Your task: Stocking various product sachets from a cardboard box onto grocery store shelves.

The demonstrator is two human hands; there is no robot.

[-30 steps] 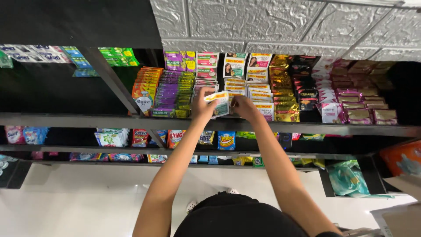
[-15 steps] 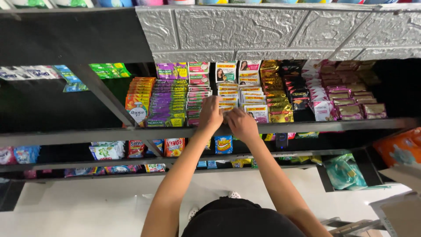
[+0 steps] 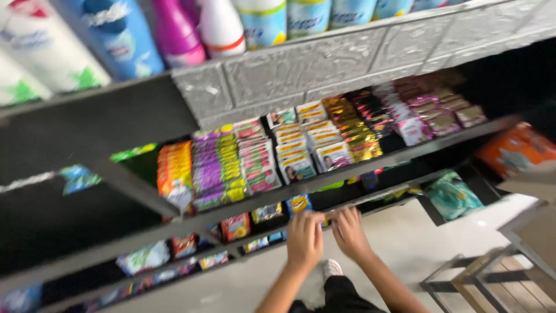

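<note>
Your left hand (image 3: 304,239) and right hand (image 3: 349,232) are raised side by side, almost touching, at the front edge of the lower dark metal shelf (image 3: 231,246). Their backs face you, and the fingers of both curl over the shelf edge; the picture is too blurred for you to tell whether either hand holds anything.

Nearest to them is a small yellow and blue sachet (image 3: 298,203), standing on that lower shelf just above your left hand's fingertips. To its left sit a red sachet (image 3: 236,226) and more small packets.

One shelf up, well above your hands, run rows of upright sachets: an orange stack (image 3: 174,168), a purple stack (image 3: 215,168), white packets with a portrait (image 3: 298,152), and gold packets (image 3: 353,130). Over those, a grey embossed panel (image 3: 324,61) carries tall plastic bottles (image 3: 174,32) in blue, magenta and white.

Your dark trousers and a white shoe (image 3: 332,268) show over the pale floor (image 3: 417,243).
</note>
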